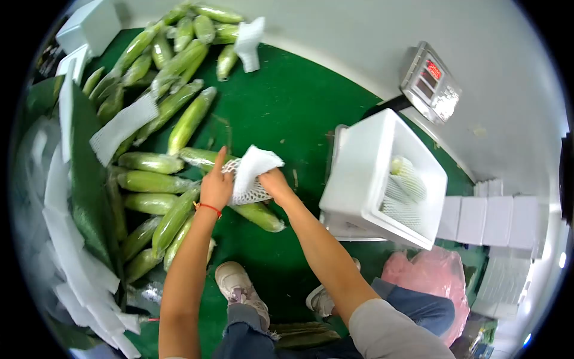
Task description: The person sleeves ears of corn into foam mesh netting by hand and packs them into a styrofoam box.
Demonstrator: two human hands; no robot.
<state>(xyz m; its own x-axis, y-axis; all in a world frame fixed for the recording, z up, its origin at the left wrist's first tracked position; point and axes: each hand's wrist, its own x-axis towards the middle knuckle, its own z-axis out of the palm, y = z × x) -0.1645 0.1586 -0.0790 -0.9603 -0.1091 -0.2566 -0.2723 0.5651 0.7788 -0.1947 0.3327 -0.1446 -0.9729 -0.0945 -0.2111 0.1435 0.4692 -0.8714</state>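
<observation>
Both of my hands are at a white foam net sleeve (254, 170), its mesh spread between them. My left hand (216, 186) is on the sleeve's left edge, index finger stretched out and the other fingers bent at the mesh. From the right side, my right hand (275, 183) has its fingers closed on the sleeve, fingertips partly hidden by it. Under the sleeve lies a long green gourd in clear film (260, 216), partly covered. Another wrapped gourd (200, 157) lies just beyond my left hand.
Several wrapped gourds (152, 182) lie on the green floor (281, 107) at left. A white foam box (359, 173) holding netted gourds (406, 188) stands at right by a digital scale (429, 81). Foam nets (78, 257) pile up at left; a pink bag (430, 281) lies lower right.
</observation>
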